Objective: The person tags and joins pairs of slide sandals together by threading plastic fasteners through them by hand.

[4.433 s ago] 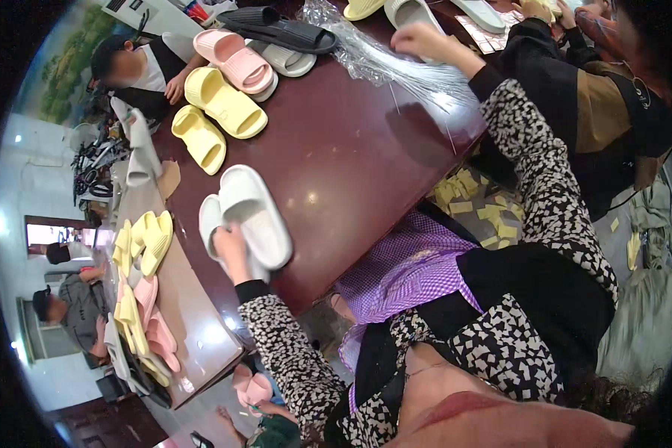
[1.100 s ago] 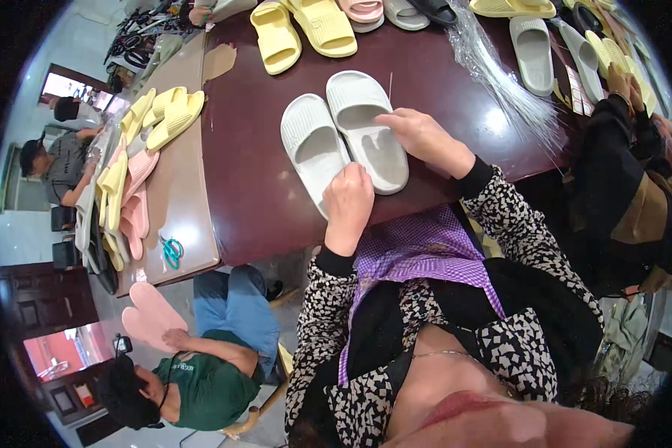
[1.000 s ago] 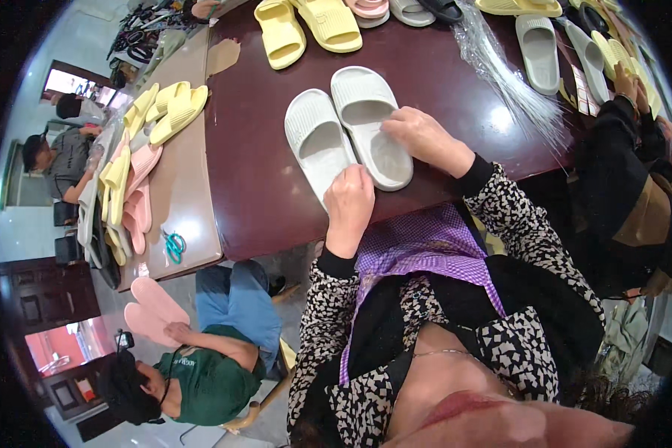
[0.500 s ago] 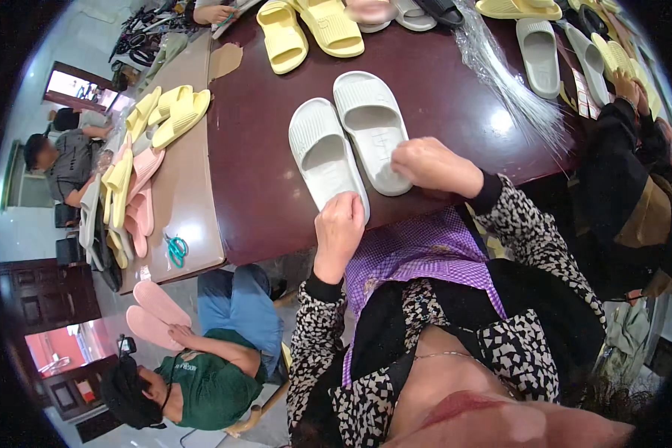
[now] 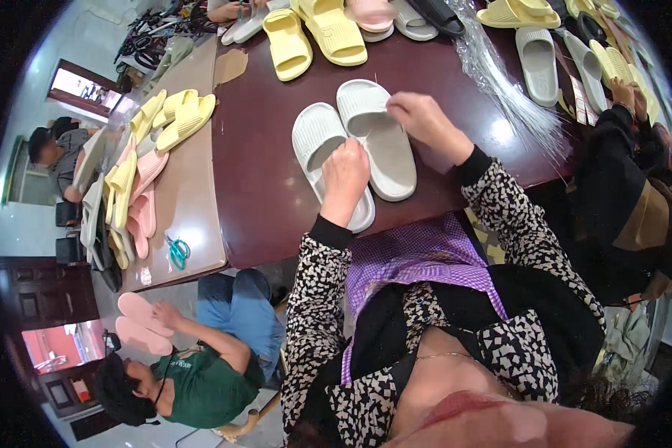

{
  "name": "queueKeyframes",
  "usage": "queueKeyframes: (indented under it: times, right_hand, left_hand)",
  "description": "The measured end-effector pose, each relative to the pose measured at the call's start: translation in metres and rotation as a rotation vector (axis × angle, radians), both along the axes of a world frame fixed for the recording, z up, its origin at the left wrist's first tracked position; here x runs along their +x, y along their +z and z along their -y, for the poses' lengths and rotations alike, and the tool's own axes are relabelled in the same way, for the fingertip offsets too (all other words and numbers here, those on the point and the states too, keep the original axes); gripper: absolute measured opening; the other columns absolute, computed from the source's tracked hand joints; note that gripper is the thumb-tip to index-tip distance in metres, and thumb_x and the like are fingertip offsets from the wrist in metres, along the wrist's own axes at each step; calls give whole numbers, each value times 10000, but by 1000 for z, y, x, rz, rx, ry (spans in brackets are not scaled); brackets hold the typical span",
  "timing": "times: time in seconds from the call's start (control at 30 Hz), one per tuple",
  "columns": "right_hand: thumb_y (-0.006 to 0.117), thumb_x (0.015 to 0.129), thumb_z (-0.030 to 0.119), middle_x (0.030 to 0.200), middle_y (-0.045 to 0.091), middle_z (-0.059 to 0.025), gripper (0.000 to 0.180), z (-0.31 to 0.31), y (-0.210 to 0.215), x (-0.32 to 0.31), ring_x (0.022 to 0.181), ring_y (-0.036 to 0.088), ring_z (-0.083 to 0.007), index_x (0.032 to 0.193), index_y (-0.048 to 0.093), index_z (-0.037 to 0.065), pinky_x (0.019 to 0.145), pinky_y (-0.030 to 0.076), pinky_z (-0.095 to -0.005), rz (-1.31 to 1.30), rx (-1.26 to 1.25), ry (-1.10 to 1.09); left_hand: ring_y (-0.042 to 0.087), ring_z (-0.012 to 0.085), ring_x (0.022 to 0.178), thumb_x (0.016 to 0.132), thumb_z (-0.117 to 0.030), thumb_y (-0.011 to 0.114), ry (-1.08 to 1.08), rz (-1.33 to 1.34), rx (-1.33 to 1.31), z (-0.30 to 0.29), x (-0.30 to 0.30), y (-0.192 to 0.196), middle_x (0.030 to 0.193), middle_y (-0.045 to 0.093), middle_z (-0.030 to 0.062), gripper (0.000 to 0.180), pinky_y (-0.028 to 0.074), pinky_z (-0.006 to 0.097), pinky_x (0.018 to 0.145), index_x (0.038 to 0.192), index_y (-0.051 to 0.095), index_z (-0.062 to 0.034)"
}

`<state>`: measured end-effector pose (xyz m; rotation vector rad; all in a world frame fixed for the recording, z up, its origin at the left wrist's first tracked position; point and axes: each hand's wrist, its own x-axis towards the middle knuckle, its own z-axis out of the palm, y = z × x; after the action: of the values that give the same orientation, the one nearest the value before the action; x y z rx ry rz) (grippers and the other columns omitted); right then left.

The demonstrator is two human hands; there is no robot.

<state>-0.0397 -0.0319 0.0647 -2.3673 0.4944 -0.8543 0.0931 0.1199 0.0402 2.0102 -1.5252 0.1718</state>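
Two light grey slide slippers lie side by side before me, toes pointing away. The left slipper [image 5: 317,133] is partly covered by my left hand [image 5: 346,178], which is closed above its opening. A thin clear strand [image 5: 366,137] shows at the fingertips of that hand. My right hand [image 5: 424,123] is pinched at the strap edge of the right slipper [image 5: 393,166]. Whatever its fingers hold is too small to make out. Another fine strand end sticks up over the right slipper's strap.
Clear plastic strands [image 5: 509,97] lie in a bundle to the right. Yellow slippers [image 5: 336,33] stand at the far edge. On the left table are mixed slippers and teal scissors [image 5: 178,254]. A co-worker in green [image 5: 209,388] holds pink slippers [image 5: 143,322]; others sit left and right.
Both hands have moved away from me, from the slippers' heel ends to near the straps. The co-worker at lower left has shifted the pink slippers.
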Motion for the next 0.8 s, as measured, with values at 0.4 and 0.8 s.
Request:
queueKeyframes:
  times: [0.4, 0.8]
  right_hand:
    - [666, 768, 283, 744, 656, -203, 290, 95, -18, 66, 693, 651, -321, 807, 701, -2, 669, 505, -389, -366, 160, -227]
    - [638, 766, 136, 718, 658, -95, 194, 68, 5, 119, 671, 622, -183, 868, 664, -28, 640, 495, -305, 29, 223, 58]
  left_hand:
    - [631, 340, 681, 818, -89, 553, -5, -32, -82, -5, -6, 1, 710, 625, 163, 106, 510, 448, 604, 732, 535, -28]
    - [590, 319, 749, 811, -72, 586, -17, 31, -176, -10, -7, 3, 766, 584, 139, 54, 486, 417, 663, 819, 563, -24]
